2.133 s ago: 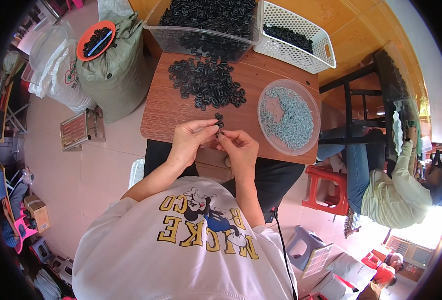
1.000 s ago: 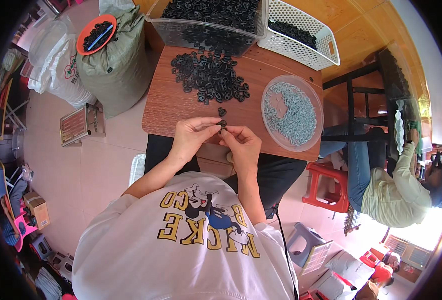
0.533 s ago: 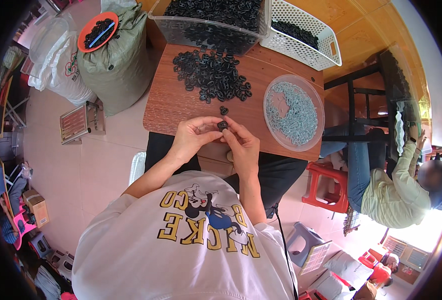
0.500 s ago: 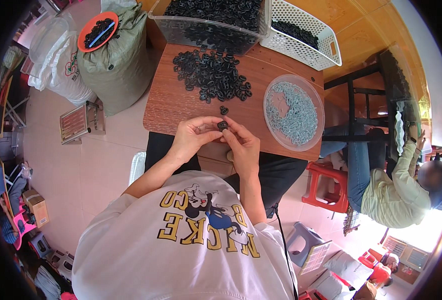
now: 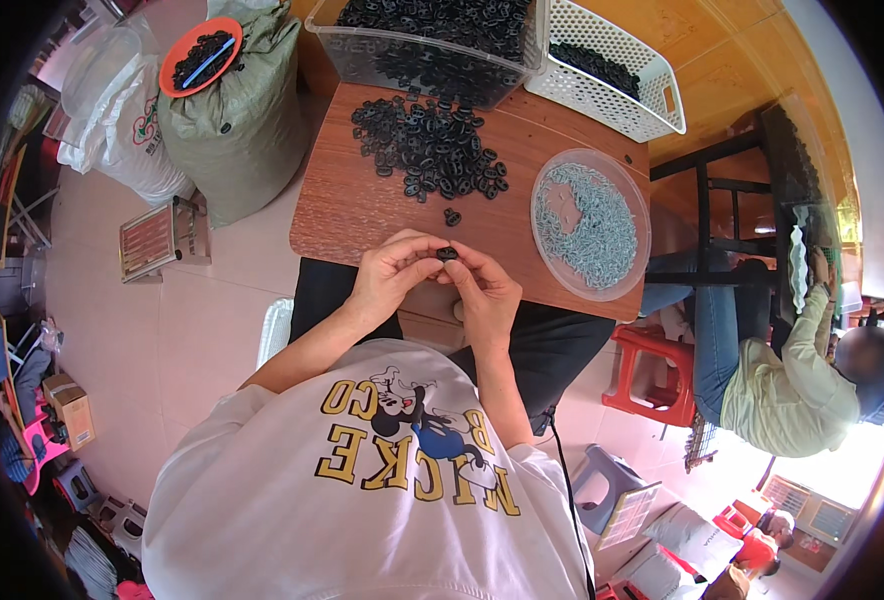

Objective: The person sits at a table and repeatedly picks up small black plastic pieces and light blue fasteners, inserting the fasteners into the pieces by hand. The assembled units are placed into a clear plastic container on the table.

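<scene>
A small black plastic part [image 5: 447,254] is pinched between my two hands at the near edge of the brown wooden table [image 5: 332,215]. My left hand [image 5: 390,272] grips it from the left with thumb and forefinger; my right hand [image 5: 487,287] holds its other side. Fingertips cover much of the part. Just beyond them one loose black part [image 5: 452,217] lies on the wood. Farther off spreads a pile of similar black parts [image 5: 427,145]. To the right stands a round clear tub [image 5: 645,235] of small silvery screws or pins [image 5: 602,225].
At the table's back are a clear bin [image 5: 362,50] of black parts and a white perforated basket [image 5: 662,115]. A green sack [image 5: 252,150] at left carries an orange plate [image 5: 170,75]. Red stool [image 5: 652,385] and a seated person [image 5: 782,390] are at right.
The black part between my fingers has tilted, and my fingers have shifted slightly around it. The view has moved a little; the pile and tub look unchanged.
</scene>
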`<state>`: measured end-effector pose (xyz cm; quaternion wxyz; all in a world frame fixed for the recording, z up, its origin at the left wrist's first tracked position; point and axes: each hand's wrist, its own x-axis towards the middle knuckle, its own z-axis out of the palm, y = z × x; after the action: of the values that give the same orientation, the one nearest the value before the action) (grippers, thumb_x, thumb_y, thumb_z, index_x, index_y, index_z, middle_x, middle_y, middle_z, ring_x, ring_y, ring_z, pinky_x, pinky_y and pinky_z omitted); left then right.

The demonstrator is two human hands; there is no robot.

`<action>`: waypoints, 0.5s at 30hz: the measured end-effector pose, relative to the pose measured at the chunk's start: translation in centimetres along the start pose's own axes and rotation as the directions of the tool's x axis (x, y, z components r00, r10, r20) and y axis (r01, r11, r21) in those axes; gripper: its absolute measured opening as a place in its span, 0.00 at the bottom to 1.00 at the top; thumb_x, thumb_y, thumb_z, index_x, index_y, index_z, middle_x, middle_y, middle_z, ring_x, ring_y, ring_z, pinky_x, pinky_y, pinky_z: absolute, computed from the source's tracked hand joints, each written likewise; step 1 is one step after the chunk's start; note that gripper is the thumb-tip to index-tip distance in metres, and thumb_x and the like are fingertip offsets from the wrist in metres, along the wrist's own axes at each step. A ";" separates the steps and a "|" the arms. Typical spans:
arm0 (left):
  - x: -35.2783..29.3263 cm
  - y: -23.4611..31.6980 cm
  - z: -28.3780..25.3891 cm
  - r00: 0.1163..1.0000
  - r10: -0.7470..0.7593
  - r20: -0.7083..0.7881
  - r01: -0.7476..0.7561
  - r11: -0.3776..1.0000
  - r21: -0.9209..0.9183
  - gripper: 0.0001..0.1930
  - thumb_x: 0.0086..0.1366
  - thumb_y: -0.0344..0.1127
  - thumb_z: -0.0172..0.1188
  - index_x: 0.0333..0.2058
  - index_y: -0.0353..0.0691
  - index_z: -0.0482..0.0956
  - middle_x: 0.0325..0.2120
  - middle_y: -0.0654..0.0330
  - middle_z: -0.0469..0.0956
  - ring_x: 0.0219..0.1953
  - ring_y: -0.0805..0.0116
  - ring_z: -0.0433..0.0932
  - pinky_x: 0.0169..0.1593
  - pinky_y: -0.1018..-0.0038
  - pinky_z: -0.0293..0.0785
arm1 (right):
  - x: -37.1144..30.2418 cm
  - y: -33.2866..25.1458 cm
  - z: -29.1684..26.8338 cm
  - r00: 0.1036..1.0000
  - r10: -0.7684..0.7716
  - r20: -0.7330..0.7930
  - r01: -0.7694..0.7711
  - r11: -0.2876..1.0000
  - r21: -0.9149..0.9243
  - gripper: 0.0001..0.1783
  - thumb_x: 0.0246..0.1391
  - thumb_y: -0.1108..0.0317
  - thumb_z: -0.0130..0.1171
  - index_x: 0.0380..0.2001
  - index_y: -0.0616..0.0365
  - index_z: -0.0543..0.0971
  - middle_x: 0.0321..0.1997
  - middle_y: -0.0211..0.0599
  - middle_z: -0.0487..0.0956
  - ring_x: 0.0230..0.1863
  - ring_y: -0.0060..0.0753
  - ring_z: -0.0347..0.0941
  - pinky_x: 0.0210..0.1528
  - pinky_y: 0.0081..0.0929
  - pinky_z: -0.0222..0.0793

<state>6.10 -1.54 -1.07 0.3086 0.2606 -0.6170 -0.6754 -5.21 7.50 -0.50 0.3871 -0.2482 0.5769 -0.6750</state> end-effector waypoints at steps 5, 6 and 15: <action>-0.4 -0.3 0.0 0.999 0.000 -0.048 0.002 0.999 0.040 0.10 0.58 0.22 0.57 0.40 0.33 0.78 0.36 0.62 0.74 0.35 0.77 0.74 0.39 0.83 0.72 | -0.3 0.8 0.6 0.998 -0.036 -0.052 0.034 0.998 -0.054 0.12 0.52 0.78 0.57 0.42 0.67 0.77 0.33 0.34 0.78 0.31 0.19 0.74 0.34 0.14 0.70; -0.3 -0.4 0.1 0.998 0.020 -0.056 -0.020 1.000 0.009 0.11 0.59 0.23 0.56 0.42 0.33 0.76 0.36 0.61 0.74 0.35 0.77 0.74 0.38 0.83 0.72 | 0.0 0.8 0.7 0.997 -0.063 -0.053 0.060 0.997 -0.052 0.12 0.52 0.78 0.57 0.41 0.67 0.77 0.32 0.33 0.78 0.31 0.19 0.73 0.34 0.14 0.70; 0.9 -3.4 -0.4 0.988 -0.026 -0.150 -0.017 0.961 -0.276 0.22 0.66 0.30 0.48 0.58 0.34 0.60 0.36 0.57 0.75 0.33 0.76 0.75 0.36 0.83 0.72 | 10.1 -7.8 -2.9 0.986 -0.125 0.114 0.150 0.958 -0.244 0.16 0.46 0.73 0.60 0.41 0.65 0.75 0.29 0.31 0.78 0.31 0.18 0.72 0.31 0.15 0.66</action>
<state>5.49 -2.32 -4.47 0.3866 0.2673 -0.4907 -0.7337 -15.15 1.26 5.34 0.3324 -0.3677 0.6197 -0.6086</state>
